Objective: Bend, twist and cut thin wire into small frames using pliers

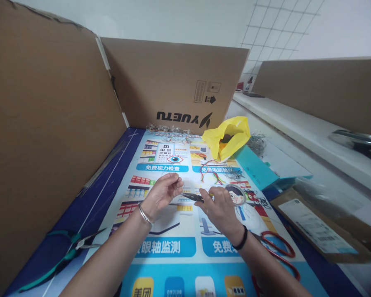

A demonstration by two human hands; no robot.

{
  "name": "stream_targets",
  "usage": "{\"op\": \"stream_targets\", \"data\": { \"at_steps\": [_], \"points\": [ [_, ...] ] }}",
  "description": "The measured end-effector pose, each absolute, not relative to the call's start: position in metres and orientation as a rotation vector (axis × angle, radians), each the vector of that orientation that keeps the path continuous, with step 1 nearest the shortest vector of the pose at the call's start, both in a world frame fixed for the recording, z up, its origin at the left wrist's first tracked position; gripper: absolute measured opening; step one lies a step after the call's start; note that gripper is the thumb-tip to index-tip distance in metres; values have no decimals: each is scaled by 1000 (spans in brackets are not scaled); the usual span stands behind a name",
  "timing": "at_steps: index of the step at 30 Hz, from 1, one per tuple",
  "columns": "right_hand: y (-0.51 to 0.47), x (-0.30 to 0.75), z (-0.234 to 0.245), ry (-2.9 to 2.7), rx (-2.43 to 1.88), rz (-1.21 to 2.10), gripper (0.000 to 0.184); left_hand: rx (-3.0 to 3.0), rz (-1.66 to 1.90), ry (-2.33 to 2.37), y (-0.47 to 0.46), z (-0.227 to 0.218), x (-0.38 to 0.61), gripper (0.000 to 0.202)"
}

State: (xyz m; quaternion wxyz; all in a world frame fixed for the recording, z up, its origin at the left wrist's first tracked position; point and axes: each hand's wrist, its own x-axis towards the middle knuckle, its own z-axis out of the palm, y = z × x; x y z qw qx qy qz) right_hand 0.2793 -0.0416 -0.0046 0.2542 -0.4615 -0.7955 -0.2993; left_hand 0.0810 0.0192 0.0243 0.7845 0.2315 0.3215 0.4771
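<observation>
Small dark pliers (194,197) were gripped in the right hand (220,207), nose pointed at the left hand (163,192). The left hand's fingertips were pinched shut on something too tiny to be made out. Coloured wires (213,175) were left just beyond the right hand, red scissors (278,247) beside its wrist.

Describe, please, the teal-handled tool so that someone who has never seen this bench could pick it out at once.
Start at the cardboard wall on the left and follow its foot toward the near edge of the blue tabletop. There, left of the poster, lie long-nosed pliers. Their teal handles set them apart from the red-handled scissors on the right and the dark pliers in the right hand.
</observation>
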Motion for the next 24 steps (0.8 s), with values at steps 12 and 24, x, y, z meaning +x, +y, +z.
{"op": "stream_targets", "data": {
  "at_steps": [12, 24],
  "points": [
    [-43, 281, -4, -2198, -1251, -758, 30, 573, 981, 705, 19, 22, 80, 9],
    [-47, 281, 12, -2473, -1270, -458, 21, 927, 960, 759, 19, 31, 74, 22]
  ]
}}
